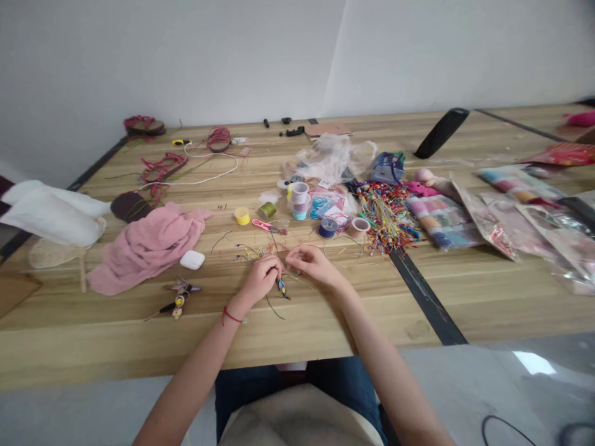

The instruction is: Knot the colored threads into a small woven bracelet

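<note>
braided piece (282, 287): too small to tell | packets (569, 244): cut by right edge

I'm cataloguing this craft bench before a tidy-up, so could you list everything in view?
table: one, light wood, fills the view
pink cloth: one, pink, left of the hands
white case: one, white, beside the pink cloth
white cloth: one, white, far left edge
white cable: one, white, back left
thread spools: several, yellow, olive, blue, lilac, table middle
loose cords: one pile, many colours, right of the spools
bead packets: several, clear with mixed colours, right side
plastic bag: one, clear, behind the spools
black bar: one, black, back right
braided cord: one, dark with coloured bits, under the hands
left hand: one, red string on wrist, pinching the braided cord
right hand: one, fingers curled beside the left; grip unclear
</note>
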A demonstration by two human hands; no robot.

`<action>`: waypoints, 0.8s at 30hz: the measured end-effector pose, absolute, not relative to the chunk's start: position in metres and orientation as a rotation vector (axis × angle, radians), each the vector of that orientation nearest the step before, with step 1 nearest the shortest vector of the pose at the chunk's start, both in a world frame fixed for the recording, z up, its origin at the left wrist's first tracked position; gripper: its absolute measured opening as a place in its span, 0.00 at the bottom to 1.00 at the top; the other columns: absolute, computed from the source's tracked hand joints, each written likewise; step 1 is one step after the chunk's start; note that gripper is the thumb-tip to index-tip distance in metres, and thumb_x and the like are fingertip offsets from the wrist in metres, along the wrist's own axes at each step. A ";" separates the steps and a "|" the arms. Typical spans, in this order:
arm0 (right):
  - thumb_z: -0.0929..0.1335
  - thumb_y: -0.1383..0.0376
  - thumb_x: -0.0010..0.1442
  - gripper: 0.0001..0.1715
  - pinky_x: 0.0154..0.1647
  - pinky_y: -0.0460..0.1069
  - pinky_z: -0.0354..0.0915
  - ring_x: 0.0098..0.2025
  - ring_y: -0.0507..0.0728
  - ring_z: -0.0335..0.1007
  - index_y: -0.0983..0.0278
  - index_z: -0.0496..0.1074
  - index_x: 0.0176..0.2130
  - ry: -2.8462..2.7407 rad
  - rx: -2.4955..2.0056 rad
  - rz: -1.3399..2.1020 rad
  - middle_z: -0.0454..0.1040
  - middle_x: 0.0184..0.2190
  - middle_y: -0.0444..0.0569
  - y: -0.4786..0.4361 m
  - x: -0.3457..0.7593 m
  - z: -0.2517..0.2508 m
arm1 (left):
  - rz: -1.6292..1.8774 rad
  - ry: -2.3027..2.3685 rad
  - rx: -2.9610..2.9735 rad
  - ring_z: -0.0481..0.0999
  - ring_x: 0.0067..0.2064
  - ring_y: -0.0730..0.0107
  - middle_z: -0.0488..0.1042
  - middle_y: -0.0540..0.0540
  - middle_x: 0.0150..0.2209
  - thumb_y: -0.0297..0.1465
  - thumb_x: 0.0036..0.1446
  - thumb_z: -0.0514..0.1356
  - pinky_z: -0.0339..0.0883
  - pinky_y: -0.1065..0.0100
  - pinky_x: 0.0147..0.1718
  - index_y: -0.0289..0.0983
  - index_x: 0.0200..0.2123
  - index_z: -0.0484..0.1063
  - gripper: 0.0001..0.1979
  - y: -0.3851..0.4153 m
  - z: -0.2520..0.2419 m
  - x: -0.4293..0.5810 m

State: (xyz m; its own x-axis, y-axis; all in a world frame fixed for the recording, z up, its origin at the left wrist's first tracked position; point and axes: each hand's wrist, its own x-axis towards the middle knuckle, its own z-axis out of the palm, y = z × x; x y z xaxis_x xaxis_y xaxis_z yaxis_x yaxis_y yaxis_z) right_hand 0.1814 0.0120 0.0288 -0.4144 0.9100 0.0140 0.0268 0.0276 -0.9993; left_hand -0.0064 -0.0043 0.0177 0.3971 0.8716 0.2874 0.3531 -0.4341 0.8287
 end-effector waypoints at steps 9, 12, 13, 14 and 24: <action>0.76 0.58 0.48 0.18 0.23 0.44 0.55 0.25 0.49 0.64 0.64 0.72 0.35 -1.530 -0.768 1.817 0.73 0.24 0.42 0.008 0.187 0.040 | 0.952 1.059 1.989 0.67 0.33 0.68 0.66 0.49 0.25 0.19 0.50 0.48 0.60 0.67 0.39 0.37 0.20 0.58 0.11 -0.005 0.020 -0.006; 0.76 0.57 0.49 0.16 0.19 0.44 0.49 0.20 0.47 0.58 0.63 0.73 0.34 -1.397 -0.783 1.736 0.71 0.22 0.41 0.010 0.195 0.041 | 0.957 1.025 1.983 0.68 0.35 0.68 0.68 0.48 0.27 0.19 0.49 0.48 0.60 0.66 0.40 0.37 0.20 0.58 0.10 -0.006 0.021 -0.006; 0.76 0.57 0.48 0.17 0.19 0.44 0.48 0.19 0.47 0.56 0.63 0.73 0.33 -1.338 -0.788 1.722 0.70 0.20 0.40 0.011 0.197 0.040 | 0.963 1.019 1.974 0.68 0.35 0.68 0.69 0.47 0.28 0.19 0.49 0.48 0.60 0.66 0.40 0.38 0.20 0.57 0.10 -0.006 0.021 -0.006; 0.77 0.57 0.47 0.17 0.19 0.44 0.47 0.19 0.47 0.55 0.63 0.73 0.33 -1.287 -0.779 1.730 0.69 0.20 0.40 0.011 0.199 0.040 | 0.970 1.017 1.965 0.68 0.35 0.68 0.69 0.47 0.28 0.19 0.49 0.47 0.60 0.66 0.39 0.38 0.20 0.57 0.10 -0.007 0.021 -0.006; 0.76 0.56 0.45 0.17 0.24 0.46 0.56 0.24 0.50 0.58 0.59 0.67 0.30 -0.915 -0.697 1.507 0.61 0.20 0.39 0.017 0.205 0.046 | 0.949 1.008 1.952 0.69 0.36 0.68 0.69 0.46 0.30 0.20 0.50 0.47 0.61 0.66 0.38 0.37 0.20 0.58 0.11 -0.008 0.021 -0.006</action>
State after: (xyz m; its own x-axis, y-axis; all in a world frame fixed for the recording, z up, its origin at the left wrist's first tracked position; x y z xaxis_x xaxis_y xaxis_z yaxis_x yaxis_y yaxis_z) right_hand 0.2046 0.0170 0.0455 -0.1408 0.9874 0.0719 -0.5187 -0.0117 -0.8549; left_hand -0.0064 -0.0077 0.0213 0.4198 0.8653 0.2739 0.3257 -0.4253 0.8444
